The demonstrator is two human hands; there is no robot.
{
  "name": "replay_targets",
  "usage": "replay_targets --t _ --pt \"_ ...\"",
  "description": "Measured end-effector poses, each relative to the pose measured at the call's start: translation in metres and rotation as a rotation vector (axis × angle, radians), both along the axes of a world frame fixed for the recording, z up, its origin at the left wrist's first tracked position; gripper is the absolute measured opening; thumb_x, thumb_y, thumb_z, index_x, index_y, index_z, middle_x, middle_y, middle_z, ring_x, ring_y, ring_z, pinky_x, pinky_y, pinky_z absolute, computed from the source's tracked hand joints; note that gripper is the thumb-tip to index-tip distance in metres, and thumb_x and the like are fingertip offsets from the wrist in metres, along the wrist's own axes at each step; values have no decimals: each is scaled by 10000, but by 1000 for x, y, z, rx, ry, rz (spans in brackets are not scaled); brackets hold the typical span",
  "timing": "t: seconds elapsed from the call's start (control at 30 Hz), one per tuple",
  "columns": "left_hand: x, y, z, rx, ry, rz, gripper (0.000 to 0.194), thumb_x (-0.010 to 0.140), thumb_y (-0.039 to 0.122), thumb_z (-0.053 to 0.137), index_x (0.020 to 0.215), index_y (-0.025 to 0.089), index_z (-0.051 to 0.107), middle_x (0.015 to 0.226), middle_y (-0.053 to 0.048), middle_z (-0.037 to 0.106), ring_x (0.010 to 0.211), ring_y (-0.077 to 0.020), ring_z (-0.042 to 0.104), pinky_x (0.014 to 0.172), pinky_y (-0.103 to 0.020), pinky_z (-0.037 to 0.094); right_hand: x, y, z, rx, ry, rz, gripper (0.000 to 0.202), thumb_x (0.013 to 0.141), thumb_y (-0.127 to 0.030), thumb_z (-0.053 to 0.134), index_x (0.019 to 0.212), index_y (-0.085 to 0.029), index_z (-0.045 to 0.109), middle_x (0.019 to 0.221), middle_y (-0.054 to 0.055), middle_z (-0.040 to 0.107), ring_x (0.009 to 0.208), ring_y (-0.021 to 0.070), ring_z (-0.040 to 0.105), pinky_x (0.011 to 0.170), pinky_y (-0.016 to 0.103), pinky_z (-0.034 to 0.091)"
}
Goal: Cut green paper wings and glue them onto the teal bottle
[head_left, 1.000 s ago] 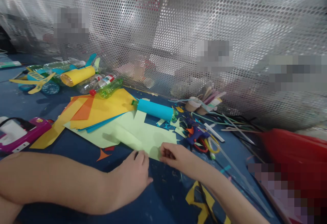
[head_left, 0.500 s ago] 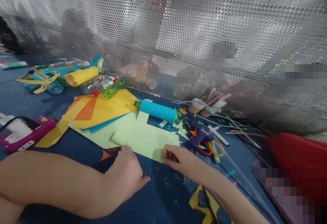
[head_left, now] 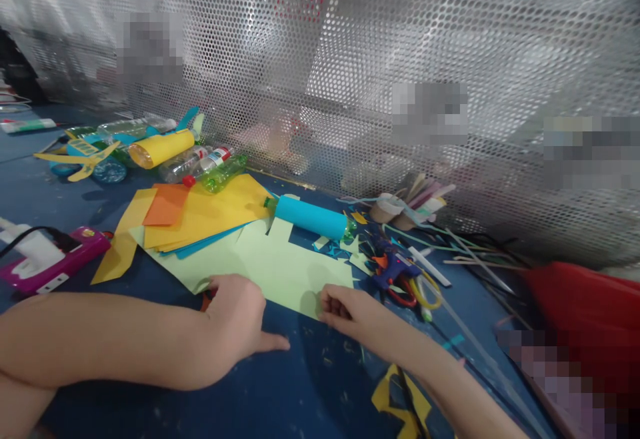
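Observation:
A pale green sheet of paper (head_left: 295,272) lies nearly flat in front of me. At its left part, my left hand (head_left: 233,322) is pressed down with the thumb stretched out to the right; its other fingers bend over the paper and are partly hidden. Curled fingers of my right hand (head_left: 345,309) close on the sheet's right front edge. Just behind the sheet rests a green bottle wrapped in blue paper (head_left: 310,216). Yellow sheets (head_left: 215,219) and an orange piece (head_left: 166,204) are stacked to the left.
Plastic bottles (head_left: 225,173) and a bottle model with yellow propeller (head_left: 87,162) lie at back left. A magenta power strip (head_left: 65,262) sits left. Glue gun (head_left: 397,269), scissors (head_left: 425,292) and paper scraps lie right. A perforated metal screen (head_left: 320,92) borders the table's back.
My left hand has slid left along the pale green paper, whose curled left end now lies flatter. The yellow strip and orange piece have shifted a little. The right hand has stayed put.

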State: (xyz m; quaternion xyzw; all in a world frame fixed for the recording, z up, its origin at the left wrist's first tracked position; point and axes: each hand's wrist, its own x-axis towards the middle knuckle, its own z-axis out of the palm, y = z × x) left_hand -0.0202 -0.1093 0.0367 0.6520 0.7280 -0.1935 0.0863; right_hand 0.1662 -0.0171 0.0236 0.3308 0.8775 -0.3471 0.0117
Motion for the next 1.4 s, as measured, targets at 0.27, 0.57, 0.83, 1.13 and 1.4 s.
replay_targets --t 0.27,0.57,0.83,1.13,1.4 --pt "-9 13 9 -68 -29 51 894 571 861 313 673 57 690 542 -154 559 573 -332 588 529 -384 436 0 -1 1 -1 -1 -4 146 823 -263 500 719 -182 438 641 -27 463 571 97 393 513 203 296" --pt "-29 26 28 76 16 -99 801 725 759 241 550 102 664 463 -134 501 524 -292 558 492 -338 364 1 1 1 -15 -2 -2 116 816 -259 513 735 -179 489 652 -17 493 572 101 423 510 205 313" --pt "-59 59 68 -66 -192 -466 450 706 532 580 1002 197 631 881 -74 656 669 -182 551 532 -247 334 2 0 3 23 40 6 135 826 -282 503 733 -185 495 634 -26 489 560 97 418 505 202 309" --pt "-51 65 53 -122 -221 -555 425 630 498 659 919 191 608 772 -40 614 615 -172 515 489 -243 319 -2 2 4 367 105 -100 134 780 -287 572 882 -206 540 833 23 525 710 143 500 641 259 389" --pt "-50 66 44 -104 -262 -536 350 605 480 672 777 182 604 665 -14 546 539 -156 479 444 -245 289 -5 1 -9 488 183 -85 161 842 -354 525 917 -212 511 916 57 541 877 203 497 765 336 404"
